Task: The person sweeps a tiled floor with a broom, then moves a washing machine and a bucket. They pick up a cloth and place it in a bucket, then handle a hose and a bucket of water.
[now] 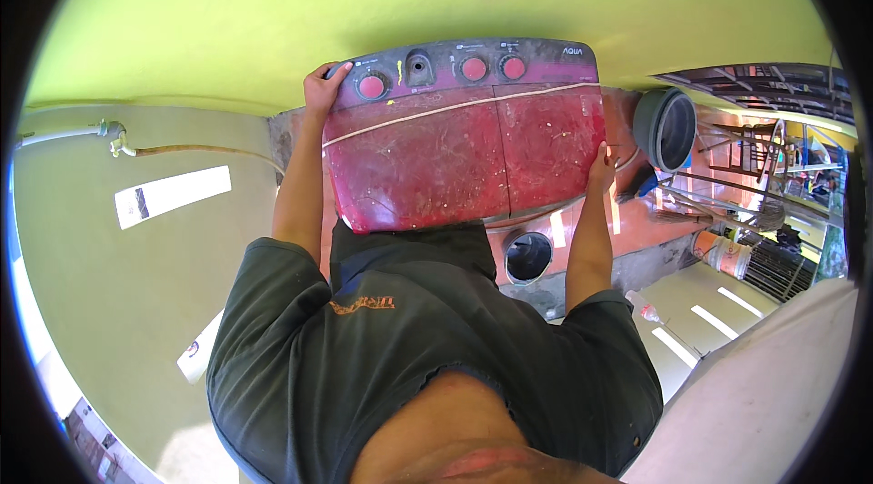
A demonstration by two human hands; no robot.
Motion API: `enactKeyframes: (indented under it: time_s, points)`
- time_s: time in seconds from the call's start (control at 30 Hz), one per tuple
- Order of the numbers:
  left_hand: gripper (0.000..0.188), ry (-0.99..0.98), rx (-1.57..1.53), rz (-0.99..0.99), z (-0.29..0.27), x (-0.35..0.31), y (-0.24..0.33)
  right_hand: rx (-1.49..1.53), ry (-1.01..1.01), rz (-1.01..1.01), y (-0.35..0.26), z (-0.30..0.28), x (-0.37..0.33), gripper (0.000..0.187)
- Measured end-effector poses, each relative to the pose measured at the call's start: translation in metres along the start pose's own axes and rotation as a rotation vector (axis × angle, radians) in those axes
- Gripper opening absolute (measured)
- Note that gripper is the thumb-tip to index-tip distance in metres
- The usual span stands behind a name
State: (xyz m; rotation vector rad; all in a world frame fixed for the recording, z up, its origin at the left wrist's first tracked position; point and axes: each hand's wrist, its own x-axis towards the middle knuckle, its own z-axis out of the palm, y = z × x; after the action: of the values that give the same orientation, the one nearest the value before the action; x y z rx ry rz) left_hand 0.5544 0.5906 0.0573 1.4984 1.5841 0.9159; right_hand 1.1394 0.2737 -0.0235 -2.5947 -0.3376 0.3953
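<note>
Bracing the twin-tub washing machine (pixel 436 156), likely for balance, the left grip (pixel 326 86) clasps ten o'clock; the right grip (pixel 601 169), closure unclear, touches three.

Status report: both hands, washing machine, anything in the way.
Left hand gripping left corner of control panel; right hand at right edge of red washing machine. Both lids shut, pale cord across them. Dark bucket near the machine's right side.
</note>
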Motion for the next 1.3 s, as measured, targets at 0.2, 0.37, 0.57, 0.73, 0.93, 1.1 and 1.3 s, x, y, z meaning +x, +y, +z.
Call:
enactKeyframes:
  time_s: [0.2,0.37,0.57,0.73,0.93,1.1,1.3]
  points:
    - [0.042,-0.041,0.055,0.023,-0.003,0.004,0.010,-0.010,0.081,0.034,-0.006,-0.008,-0.024,0.070]
    - [0.043,-0.060,0.109,0.030,-0.003,0.008,0.016,0.059,0.155,-0.062,0.003,-0.006,-0.036,0.066]
    - [0.044,-0.047,0.070,0.001,0.002,0.013,0.008,0.060,0.172,-0.062,0.000,-0.010,-0.039,0.064]
    - [0.043,-0.039,0.059,0.023,0.002,0.014,0.002,0.088,0.022,0.046,-0.005,-0.018,-0.034,0.082]
    - [0.042,-0.022,0.016,0.033,0.003,0.010,0.004,0.143,-0.009,0.046,-0.005,-0.017,-0.026,0.076]
    - [0.040,-0.040,-0.017,0.023,0.003,0.012,0.006,0.189,0.017,0.008,-0.003,-0.014,-0.032,0.074]
    - [0.040,-0.020,0.045,0.047,0.006,0.017,0.005,0.148,0.083,0.021,-0.006,-0.020,-0.050,0.076]
